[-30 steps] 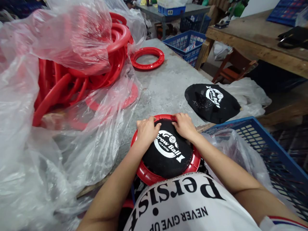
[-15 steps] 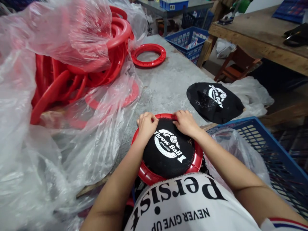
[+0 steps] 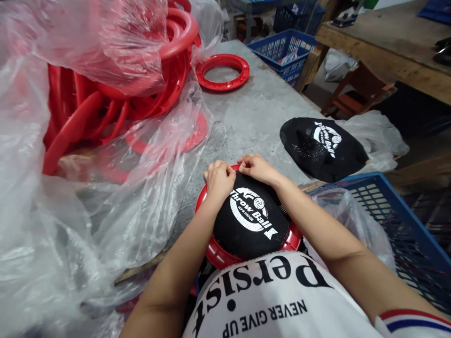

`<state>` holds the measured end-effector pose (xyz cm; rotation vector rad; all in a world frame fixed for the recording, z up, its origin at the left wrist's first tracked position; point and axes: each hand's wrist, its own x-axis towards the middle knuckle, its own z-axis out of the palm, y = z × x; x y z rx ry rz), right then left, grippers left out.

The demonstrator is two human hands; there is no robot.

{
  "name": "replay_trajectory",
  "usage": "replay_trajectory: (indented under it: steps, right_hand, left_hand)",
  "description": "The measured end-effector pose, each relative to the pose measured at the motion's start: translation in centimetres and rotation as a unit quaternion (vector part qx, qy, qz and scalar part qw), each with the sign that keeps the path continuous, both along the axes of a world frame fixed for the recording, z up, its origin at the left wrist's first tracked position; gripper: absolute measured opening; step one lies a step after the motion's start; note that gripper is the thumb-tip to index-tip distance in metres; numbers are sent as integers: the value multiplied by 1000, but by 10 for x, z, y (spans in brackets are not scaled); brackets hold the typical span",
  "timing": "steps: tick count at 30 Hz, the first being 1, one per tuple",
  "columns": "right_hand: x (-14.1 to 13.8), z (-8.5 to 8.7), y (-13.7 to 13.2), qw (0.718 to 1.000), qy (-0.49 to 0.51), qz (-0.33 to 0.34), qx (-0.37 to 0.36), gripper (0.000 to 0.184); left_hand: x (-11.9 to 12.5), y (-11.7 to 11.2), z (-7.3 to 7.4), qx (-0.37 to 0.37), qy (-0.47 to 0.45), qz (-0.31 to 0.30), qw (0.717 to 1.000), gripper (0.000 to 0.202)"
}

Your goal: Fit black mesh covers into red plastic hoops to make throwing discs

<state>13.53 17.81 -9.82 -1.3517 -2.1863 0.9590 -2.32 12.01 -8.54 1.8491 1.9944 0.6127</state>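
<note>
**Red ring, black mesh cover, both hands at its far edge**

Clear plastic bags [image 3: 70, 197] of red rings [image 3: 116, 98] fill the left of the frame. At lower centre we see our red ring [image 3: 214, 253] on the grey desk [image 3: 246, 117], the black mesh cover [image 3: 250, 220] laid over it. Our left hand [image 3: 219, 179] and right hand [image 3: 256, 168] both pinch the cover's far edge, fingers closed on the fabric. Right of centre lies a spare cover [image 3: 322, 148]; a blue crate [image 3: 398, 225] sits lower right.
</note>
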Motion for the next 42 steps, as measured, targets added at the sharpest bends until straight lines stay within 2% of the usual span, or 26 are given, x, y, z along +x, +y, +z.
replay_trajectory:
  steps: [25, 29, 32, 37, 39, 42]
  right_hand:
    - [-9, 16, -12, 993, -105, -50, 21, 18]
    - [-10, 14, -11, 992, -115, -52, 16, 17]
    - [-5, 10, -8, 993, -105, -37, 25, 14]
    - [6, 11, -1, 992, -113, 50, 18, 18]
    - [10, 14, -5, 990, -134, 28, 19, 15]
    - [17, 18, -18, 984, -170, -55, 20, 12]
  left_hand:
    - [1, 5, 0, -28, 38, 27, 999, 15]
    - [1, 5, 0, -35, 37, 31, 998, 17]
    - [0, 6, 0, -27, 30, 24, 999, 21]
    - [-12, 11, 9, -34, -27, -21, 999, 26]
    - [-18, 11, 17, -29, -8, -40, 999, 31]
    - [-22, 5, 27, -14, 77, -64, 995, 31]
